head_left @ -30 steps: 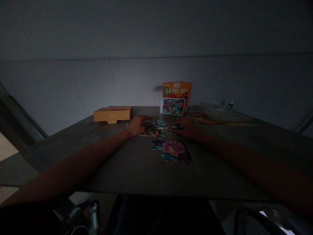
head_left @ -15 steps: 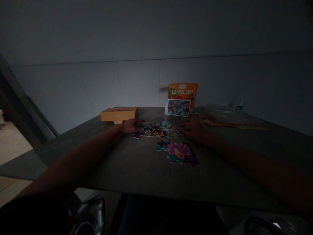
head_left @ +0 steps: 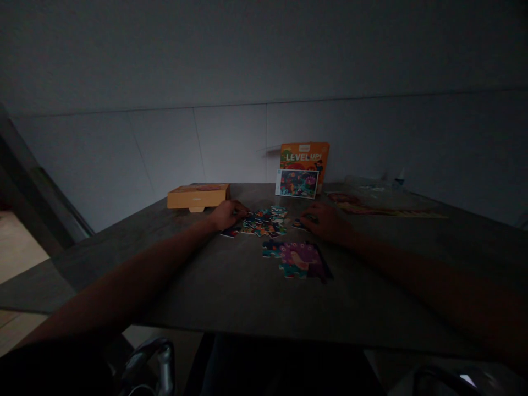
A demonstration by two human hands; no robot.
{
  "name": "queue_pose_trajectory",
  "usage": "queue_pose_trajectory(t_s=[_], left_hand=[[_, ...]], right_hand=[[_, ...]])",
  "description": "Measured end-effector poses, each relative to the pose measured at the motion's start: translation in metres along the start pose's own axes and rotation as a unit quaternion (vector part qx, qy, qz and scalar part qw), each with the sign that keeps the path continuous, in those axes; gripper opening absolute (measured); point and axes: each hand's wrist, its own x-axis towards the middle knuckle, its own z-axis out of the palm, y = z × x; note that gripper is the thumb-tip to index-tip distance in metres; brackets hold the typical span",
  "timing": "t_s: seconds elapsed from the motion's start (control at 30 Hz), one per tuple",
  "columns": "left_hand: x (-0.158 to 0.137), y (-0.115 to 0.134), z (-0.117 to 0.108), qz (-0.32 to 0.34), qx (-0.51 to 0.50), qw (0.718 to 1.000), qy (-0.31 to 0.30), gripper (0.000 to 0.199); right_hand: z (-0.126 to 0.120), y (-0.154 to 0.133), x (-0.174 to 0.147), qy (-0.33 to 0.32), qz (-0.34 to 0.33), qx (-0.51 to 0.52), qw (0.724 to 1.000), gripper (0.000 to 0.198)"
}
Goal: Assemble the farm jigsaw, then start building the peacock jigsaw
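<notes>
Loose jigsaw pieces lie in a heap [head_left: 264,221] on the grey table. At the heap's left edge is my left hand [head_left: 226,214], its fingers drawn together on a puzzle piece that they mostly hide. A single dark piece [head_left: 230,233] lies just below that hand. To the right of the heap, my right hand [head_left: 325,221] has thumb and fingers curled on another puzzle piece [head_left: 300,225], part of which shows flat at the fingertips. Nearer to me lies a joined section [head_left: 301,259] with a pink bird on purple, and a teal strip at its left.
Behind the heap a small picture card [head_left: 297,183] leans against an orange "LEVEL UP!" box [head_left: 324,157]. An orange box part [head_left: 198,197] lies at the back left. Clear plastic wrapping [head_left: 371,184] and a flat printed sheet [head_left: 383,208] lie at the right. The light is dim.
My left hand has moved slightly right at the heap, and its spread fingers have come together. My right hand stays by its piece. The view has tilted slightly.
</notes>
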Motion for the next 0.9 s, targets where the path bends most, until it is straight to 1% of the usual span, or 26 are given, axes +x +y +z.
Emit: queue_pose_trajectory(t_s=[0.07,0.13,0.2,0.3,0.37,0.4,0.43,0.5,0.57,0.67,0.73,0.8,0.87,0.9], left_hand=[[0.002,0.003,0.001,0.007,0.024,0.998,0.057,0.025],[0.003,0.01,0.003,0.019,0.042,0.993,0.106,0.026],[0.002,0.023,0.005,0.046,0.049,0.988,0.136,0.028],[-0.001,0.049,0.01,0.116,0.041,0.981,0.152,0.033],[-0.002,0.064,0.014,0.192,0.024,0.968,0.161,0.036],[-0.002,0.069,0.016,0.218,0.015,0.962,0.163,0.036],[-0.002,0.073,0.017,0.239,0.008,0.958,0.161,0.036],[-0.001,0.075,0.02,0.252,-0.005,0.956,0.148,0.037],[0.0,0.072,0.02,0.241,-0.019,0.961,0.131,0.038],[0.002,0.065,0.02,0.201,-0.03,0.974,0.097,0.037],[0.003,0.059,0.021,0.144,-0.008,0.987,0.073,0.038],[0.004,0.053,0.022,0.059,0.037,0.996,0.058,0.041],[0.004,0.046,0.023,-0.012,0.078,0.996,0.039,0.043],[0.003,0.041,0.023,-0.029,0.089,0.995,0.028,0.044]], right_hand=[[-0.001,0.0,0.001,0.005,-0.008,0.002,1.0,0.024],[-0.001,-0.001,0.001,0.011,-0.012,0.012,1.0,0.027],[-0.002,-0.004,0.001,0.017,-0.022,0.031,0.999,0.035],[-0.004,-0.014,-0.001,0.003,-0.081,0.062,0.995,0.043],[-0.005,-0.023,-0.003,-0.013,-0.127,0.08,0.989,0.041],[-0.006,-0.027,-0.004,-0.019,-0.143,0.084,0.986,0.041],[-0.006,-0.031,-0.005,-0.021,-0.153,0.086,0.984,0.041],[-0.006,-0.034,-0.006,-0.017,-0.161,0.085,0.983,0.042],[-0.005,-0.032,-0.005,-0.005,-0.151,0.085,0.985,0.041],[-0.003,-0.025,-0.004,0.018,-0.113,0.095,0.989,0.036],[-0.002,-0.02,-0.002,0.026,-0.081,0.098,0.992,0.033],[-0.003,-0.017,-0.001,0.028,-0.038,0.095,0.994,0.032],[-0.005,-0.016,0.0,0.021,0.021,0.083,0.996,0.032],[-0.006,-0.015,0.0,0.011,0.052,0.077,0.996,0.032]])
